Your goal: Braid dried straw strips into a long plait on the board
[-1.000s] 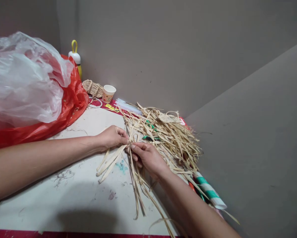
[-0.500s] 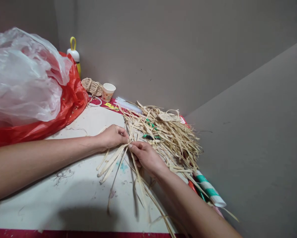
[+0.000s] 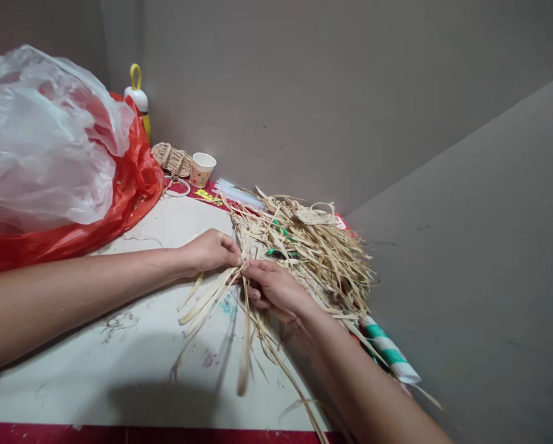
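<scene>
One white bag (image 3: 45,148) over a red bag (image 3: 143,163) at far left. Next, a yellow-looped bottle (image 3: 137,98), a woven straw piece (image 3: 172,160), a paper cup (image 3: 202,172). Then the left hand (image 3: 214,251), pinching straw strips (image 3: 206,298) in its grip above the counter (image 3: 49,394). Just beside, the right hand (image 3: 274,287), pinching the same strips. Farther right, a straw pile (image 3: 327,256) and a striped roll (image 3: 391,353).

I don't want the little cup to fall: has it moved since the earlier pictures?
No. Against the wall, the cup keeps its place, upright beside the woven bundle; only the camera's view shifted slightly.
</scene>
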A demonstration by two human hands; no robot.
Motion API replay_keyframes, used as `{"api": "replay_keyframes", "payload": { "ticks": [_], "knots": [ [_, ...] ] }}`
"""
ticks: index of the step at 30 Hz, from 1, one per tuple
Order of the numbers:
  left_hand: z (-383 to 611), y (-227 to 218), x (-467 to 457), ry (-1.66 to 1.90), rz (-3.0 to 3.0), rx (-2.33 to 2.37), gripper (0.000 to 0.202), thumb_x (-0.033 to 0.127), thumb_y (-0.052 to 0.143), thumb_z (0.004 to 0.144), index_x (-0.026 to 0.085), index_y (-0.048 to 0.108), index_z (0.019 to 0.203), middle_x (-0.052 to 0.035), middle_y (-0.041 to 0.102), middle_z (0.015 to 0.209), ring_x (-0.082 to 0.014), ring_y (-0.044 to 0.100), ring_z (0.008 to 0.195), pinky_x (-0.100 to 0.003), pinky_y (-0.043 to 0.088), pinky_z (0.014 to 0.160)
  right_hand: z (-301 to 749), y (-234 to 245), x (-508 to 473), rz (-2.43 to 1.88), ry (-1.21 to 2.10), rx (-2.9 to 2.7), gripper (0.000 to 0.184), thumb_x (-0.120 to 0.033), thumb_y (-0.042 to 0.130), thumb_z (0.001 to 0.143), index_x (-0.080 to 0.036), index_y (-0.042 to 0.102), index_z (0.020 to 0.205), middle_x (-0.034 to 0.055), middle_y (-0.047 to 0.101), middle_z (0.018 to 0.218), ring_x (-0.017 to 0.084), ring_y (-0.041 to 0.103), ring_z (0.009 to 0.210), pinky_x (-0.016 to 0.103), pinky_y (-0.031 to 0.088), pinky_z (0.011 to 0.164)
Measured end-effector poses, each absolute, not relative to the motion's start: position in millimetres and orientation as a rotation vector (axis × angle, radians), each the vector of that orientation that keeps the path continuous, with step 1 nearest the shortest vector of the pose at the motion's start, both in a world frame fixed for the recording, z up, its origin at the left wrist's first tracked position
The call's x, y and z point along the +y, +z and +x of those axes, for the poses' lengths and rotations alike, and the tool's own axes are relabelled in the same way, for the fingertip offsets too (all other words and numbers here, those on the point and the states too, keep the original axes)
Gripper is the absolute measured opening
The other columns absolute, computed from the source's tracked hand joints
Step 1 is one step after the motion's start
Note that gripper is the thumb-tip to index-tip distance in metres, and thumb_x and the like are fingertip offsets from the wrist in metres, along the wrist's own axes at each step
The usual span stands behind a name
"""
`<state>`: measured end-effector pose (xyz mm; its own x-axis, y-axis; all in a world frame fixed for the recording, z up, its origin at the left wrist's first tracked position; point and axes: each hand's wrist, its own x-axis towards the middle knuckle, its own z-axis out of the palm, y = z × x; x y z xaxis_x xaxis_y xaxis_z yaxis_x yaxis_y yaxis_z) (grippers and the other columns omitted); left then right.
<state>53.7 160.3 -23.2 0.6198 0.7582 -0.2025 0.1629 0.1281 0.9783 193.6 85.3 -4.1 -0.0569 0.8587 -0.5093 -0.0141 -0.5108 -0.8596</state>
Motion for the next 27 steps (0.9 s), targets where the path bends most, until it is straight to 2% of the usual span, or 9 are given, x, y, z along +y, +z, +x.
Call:
{"api": "replay_keyframes", "payload": {
  "ticks": [3,7,11,15,19,24,27],
  "knots": [
    [53.1,-23.3,161.3,0.535,1.421,0.845,0.007,0.021,0.062,0.060,0.014,0.061,0.062,0.0049,0.054,0.049,-0.0055,0.040,0.045,-0.018,0.029,0.045,186.9,-7.1,85.2,-1.474,1.667,-0.864,0.014,-0.023,0.060,0.071,-0.015,0.050,0.067,-0.0037,0.050,0.048,0.003,0.030,0.034,0.014,0.013,0.029],
    [52.7,-22.6,161.9,0.546,1.434,0.844,0.009,0.021,0.063,0.059,0.014,0.062,0.063,0.0036,0.058,0.053,-0.0071,0.045,0.049,-0.018,0.033,0.048,181.7,-11.1,86.0,-1.414,1.641,-0.743,0.018,-0.020,0.064,0.066,-0.016,0.047,0.065,-0.0061,0.047,0.048,0.002,0.031,0.034,0.012,0.014,0.029],
    [52.6,-24.0,162.9,0.530,1.455,0.823,0.010,0.022,0.063,0.059,0.014,0.063,0.063,0.0034,0.058,0.055,-0.0075,0.046,0.050,-0.019,0.033,0.048,187.9,-11.9,87.6,-1.405,1.638,-0.772,0.015,-0.018,0.064,0.063,-0.014,0.050,0.066,-0.0015,0.056,0.057,0.001,0.032,0.035,0.012,0.014,0.028],
    [52.4,-25.8,164.2,0.503,1.501,0.795,0.010,0.021,0.061,0.058,0.013,0.063,0.064,0.0040,0.056,0.053,-0.0072,0.044,0.050,-0.018,0.032,0.049,195.8,-10.8,88.4,-1.471,1.637,-0.871,0.017,-0.020,0.066,0.063,-0.012,0.052,0.060,-0.0018,0.051,0.046,0.002,0.030,0.033,0.013,0.012,0.028],
    [51.7,-24.8,164.4,0.511,1.551,0.781,0.010,0.022,0.060,0.059,0.013,0.062,0.062,0.0040,0.056,0.053,-0.0075,0.044,0.050,-0.019,0.032,0.050,193.6,-10.0,89.2,-1.444,1.673,-0.812,0.017,-0.018,0.066,0.061,-0.013,0.050,0.062,-0.0013,0.054,0.055,0.001,0.031,0.035,0.012,0.013,0.029],
    [50.9,-21.7,162.8,0.517,1.569,0.807,0.009,0.021,0.060,0.058,0.013,0.061,0.061,0.0040,0.056,0.054,-0.0072,0.043,0.051,-0.019,0.031,0.051,189.3,-8.0,88.4,-1.436,1.743,-0.751,0.021,-0.020,0.067,0.063,-0.016,0.047,0.066,-0.0076,0.043,0.050,0.002,0.030,0.037,0.012,0.017,0.031],
    [50.3,-20.6,162.6,0.507,1.567,0.787,0.009,0.022,0.059,0.059,0.014,0.061,0.062,0.0040,0.056,0.054,-0.0076,0.043,0.051,-0.020,0.032,0.051,191.8,-6.1,85.6,-1.449,1.738,-0.829,0.022,-0.025,0.069,0.066,-0.015,0.049,0.069,-0.0083,0.040,0.051,0.002,0.031,0.038,0.012,0.018,0.033]
  ]
}}
